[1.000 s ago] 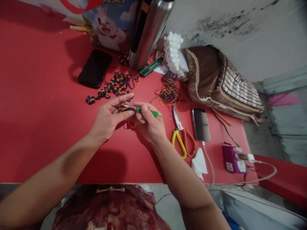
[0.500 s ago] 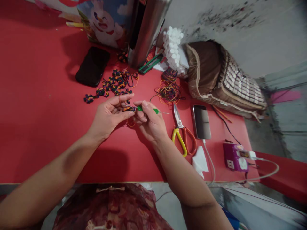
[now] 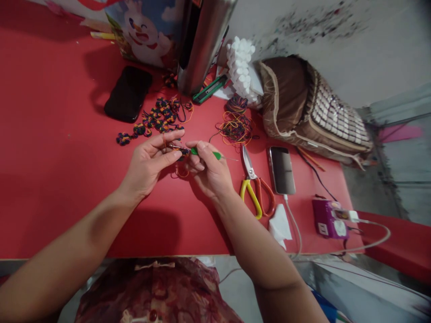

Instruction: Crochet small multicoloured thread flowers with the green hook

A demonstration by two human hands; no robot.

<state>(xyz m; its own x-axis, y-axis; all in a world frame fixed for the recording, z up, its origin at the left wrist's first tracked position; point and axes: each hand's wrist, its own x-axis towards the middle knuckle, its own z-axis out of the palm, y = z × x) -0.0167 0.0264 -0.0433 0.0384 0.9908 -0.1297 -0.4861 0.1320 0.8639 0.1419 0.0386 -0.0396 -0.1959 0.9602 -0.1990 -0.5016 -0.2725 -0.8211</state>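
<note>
Between the thumb and fingers of my left hand (image 3: 150, 162) is a small piece of dark and orange crochet work (image 3: 184, 153), partly hidden by the fingers. A strand of yarn runs over that hand's index finger. My right hand (image 3: 211, 168) grips a green-handled crochet hook (image 3: 215, 155), whose metal shaft points left and meets the crochet work. Behind my hands lies a strip of finished crochet clusters (image 3: 158, 117) in dark blue and orange. A loose tangle of multicoloured yarn (image 3: 236, 125) lies beyond my right hand.
Scissors (image 3: 251, 172), a charging phone (image 3: 282, 170) and crumpled tissue (image 3: 280, 226) lie to the right. A purple power socket (image 3: 330, 219) sits near the edge. Behind stand a steel flask (image 3: 204, 45), green cutter (image 3: 209, 89) and brown cushion (image 3: 292, 98). A black phone (image 3: 128, 94) lies left.
My left thumb and fingers have shifted slightly left on the crochet work, and more of the hook's metal shaft shows. My right hand keeps its grip on the hook.
</note>
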